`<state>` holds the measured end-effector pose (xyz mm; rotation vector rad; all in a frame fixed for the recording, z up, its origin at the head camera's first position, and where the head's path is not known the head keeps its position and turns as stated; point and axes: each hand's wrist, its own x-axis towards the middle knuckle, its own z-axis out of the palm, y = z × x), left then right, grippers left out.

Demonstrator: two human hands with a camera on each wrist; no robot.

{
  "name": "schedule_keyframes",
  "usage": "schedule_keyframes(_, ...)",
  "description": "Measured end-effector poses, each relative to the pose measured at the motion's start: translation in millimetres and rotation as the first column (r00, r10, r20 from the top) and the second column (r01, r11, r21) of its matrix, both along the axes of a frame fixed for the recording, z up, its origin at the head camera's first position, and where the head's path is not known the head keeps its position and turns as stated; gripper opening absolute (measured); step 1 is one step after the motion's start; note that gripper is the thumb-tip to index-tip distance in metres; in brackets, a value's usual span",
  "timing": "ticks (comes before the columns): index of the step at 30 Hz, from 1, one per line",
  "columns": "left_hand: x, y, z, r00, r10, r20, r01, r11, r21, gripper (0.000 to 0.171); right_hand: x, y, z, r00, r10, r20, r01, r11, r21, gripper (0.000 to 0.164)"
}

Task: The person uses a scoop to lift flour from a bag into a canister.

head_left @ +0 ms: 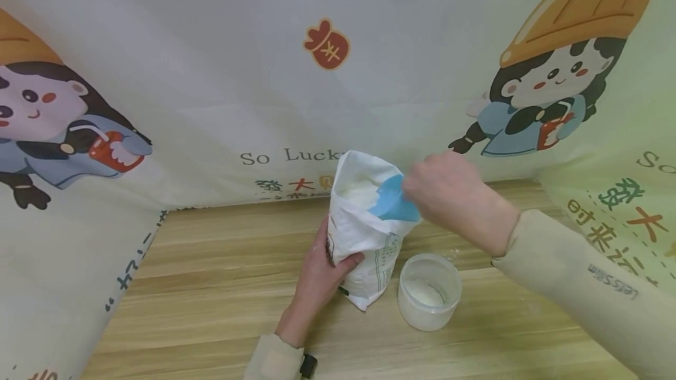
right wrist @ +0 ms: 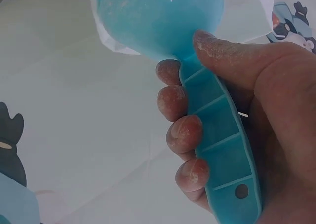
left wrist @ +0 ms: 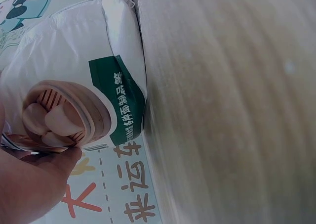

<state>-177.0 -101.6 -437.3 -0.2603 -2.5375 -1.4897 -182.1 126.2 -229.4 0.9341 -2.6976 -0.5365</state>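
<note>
A white flour bag (head_left: 359, 236) stands with its top spread wide, white flour (head_left: 359, 195) showing inside. My left hand (head_left: 323, 268) grips the bag low on its side, thumb across the front. In the left wrist view the bag's steamer-basket print (left wrist: 69, 112) lies just past the fingers. My right hand (head_left: 449, 189) holds a blue plastic scoop (head_left: 393, 201) at the mouth of the bag. The right wrist view shows fingers dusted with powder, wrapped round the ribbed scoop handle (right wrist: 219, 135). Right of the bag is a clear round tub (head_left: 429, 312) with white powder in its bottom.
The wood-grain tabletop (head_left: 211, 298) carries the bag and the tub. A printed cloth (head_left: 222, 75) with cartoon figures hangs behind and along both sides, close at the bag's back. Faint powder specks lie near the tub.
</note>
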Motion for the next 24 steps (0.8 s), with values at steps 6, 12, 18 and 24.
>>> schedule_keyframes(6, 0.2, -1, -0.3, 1.0, 0.001, -0.004, -0.001, 1.0, -0.004, 0.097, -1.7, -5, -4.4, 0.999, 0.022, -0.037, -0.022, 1.0, -0.003, 0.024)
schedule_keyframes(12, 0.7, -1, 0.8, 1.0, -0.004, 0.009, 0.004, 1.0, -0.004, 0.098, -4.4, -9, -7.6, 0.999, 0.027, -0.031, -0.027, 1.0, -0.002, 0.027)
schedule_keyframes(18, 0.5, -1, -0.8, 1.0, -0.01, 0.004, 0.01, 1.0, -0.003, 0.097, -7.0, -12, -11.8, 0.999, 0.046, -0.028, -0.047, 0.999, -0.011, 0.025)
schedule_keyframes(24, 0.8, -1, -0.3, 1.0, -0.003, 0.007, 0.003, 1.0, -0.006, 0.096, -10.0, -13, -17.2, 0.996, 0.076, -0.055, -0.077, 0.997, -0.022, 0.023)
